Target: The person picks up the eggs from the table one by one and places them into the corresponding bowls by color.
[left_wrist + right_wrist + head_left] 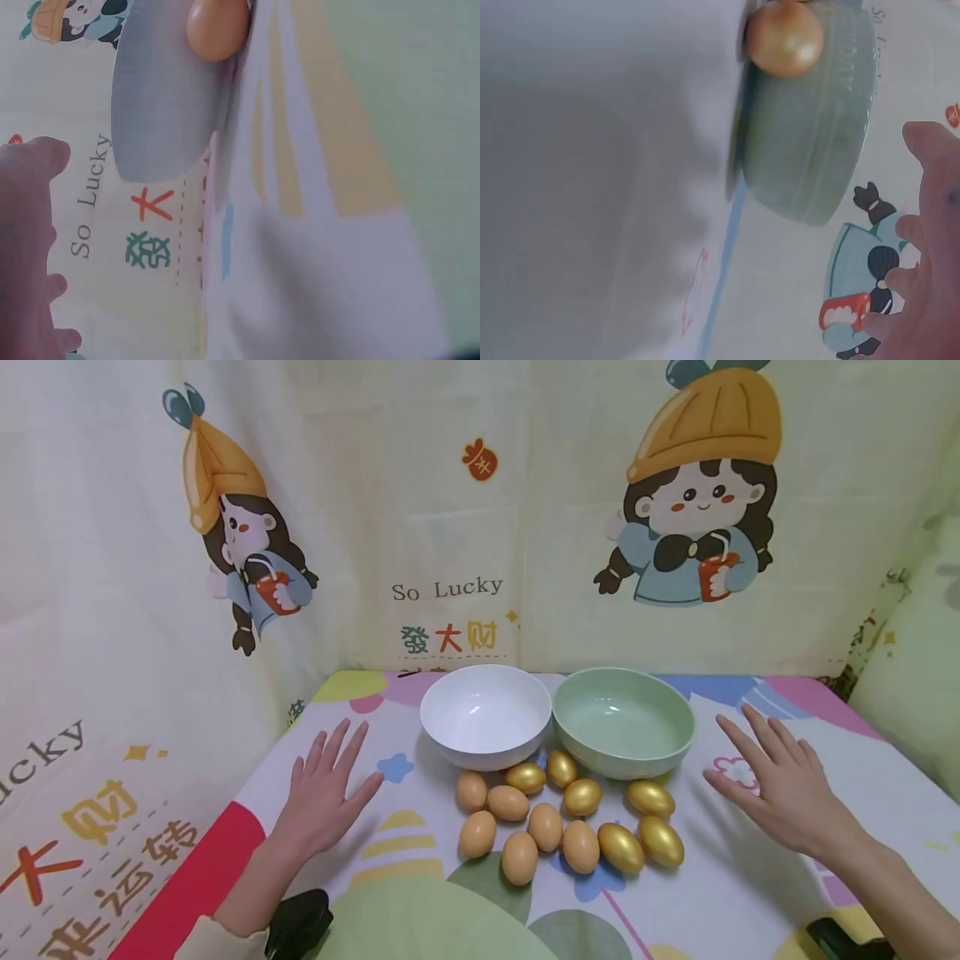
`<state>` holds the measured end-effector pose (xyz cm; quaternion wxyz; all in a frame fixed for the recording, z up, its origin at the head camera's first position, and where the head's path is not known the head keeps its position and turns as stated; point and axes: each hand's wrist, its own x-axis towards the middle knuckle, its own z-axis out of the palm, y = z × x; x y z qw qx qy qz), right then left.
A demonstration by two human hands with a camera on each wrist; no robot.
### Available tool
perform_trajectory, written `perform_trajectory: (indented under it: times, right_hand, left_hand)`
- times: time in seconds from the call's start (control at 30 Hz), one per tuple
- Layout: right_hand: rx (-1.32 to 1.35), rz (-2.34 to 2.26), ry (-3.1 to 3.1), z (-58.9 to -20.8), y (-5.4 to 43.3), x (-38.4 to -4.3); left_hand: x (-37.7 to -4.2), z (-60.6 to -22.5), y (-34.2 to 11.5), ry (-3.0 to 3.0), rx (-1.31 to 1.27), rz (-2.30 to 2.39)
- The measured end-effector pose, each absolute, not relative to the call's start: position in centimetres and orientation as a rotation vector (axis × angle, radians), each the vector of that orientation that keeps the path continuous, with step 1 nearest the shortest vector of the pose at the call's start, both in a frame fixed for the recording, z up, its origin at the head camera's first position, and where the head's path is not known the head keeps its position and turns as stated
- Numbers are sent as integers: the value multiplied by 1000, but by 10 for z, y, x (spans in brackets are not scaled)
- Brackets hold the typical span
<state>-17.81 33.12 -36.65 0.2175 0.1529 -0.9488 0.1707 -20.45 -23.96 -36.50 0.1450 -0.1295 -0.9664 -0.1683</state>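
Observation:
My left hand (324, 793) is spread above the left side of the table, holding nothing, with the brown eggs to its right. On the other side my right hand (787, 785), fingers apart, hovers to the right of the green bowl (622, 756) and the golden eggs. Both bowls have nothing in them. The white bowl (480, 752) stands at the left, close against the green one. In front of them lie several brown eggs (520, 858) and several golden eggs (621, 848), the brown mostly left, the golden mostly right. A golden egg (786, 37) overlaps the green bowl in the right wrist view.
A colourful patterned cloth (405, 893) covers the table. Behind it hangs a cream curtain (555, 527) printed with cartoon figures and lettering. Black wrist straps (300, 922) show at the lower edge of the head view.

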Motion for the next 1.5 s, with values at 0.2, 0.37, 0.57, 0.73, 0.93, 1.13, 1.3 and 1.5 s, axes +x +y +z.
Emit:
perform_trajectory:
  times: [0.2,0.37,0.57,0.73,0.93,1.13,1.3,1.5]
  right_hand:
    - [462,489,-2599,-365,318,-182]
    - [490,480,-2560,-364,307,-184]
    - [542,475,-2503,-362,298,-185]
    - [570,477,-2488,-359,293,-186]
    - [617,477,-2461,-352,280,-187]
    - [638,527,-2500,-343,264,-186]
    - [656,537,-2510,-338,252,-186]
    - [702,590,-2494,-337,240,-187]
  left_hand:
    - [-218,-363,-230,-2732,-393,-576]
    - [-232,-362,-219,-2663,-459,-627]
    - [-248,-360,-205,-2656,-474,-719]
    - [-260,-362,-197,-2644,-460,-837]
    - [-272,-368,-186,-2629,-422,-975]
    - [-279,-372,-180,-2623,-380,-1106]
    - [-286,-374,-176,-2594,-368,-1181]
    - [-295,-375,-171,-2540,-386,-1277]
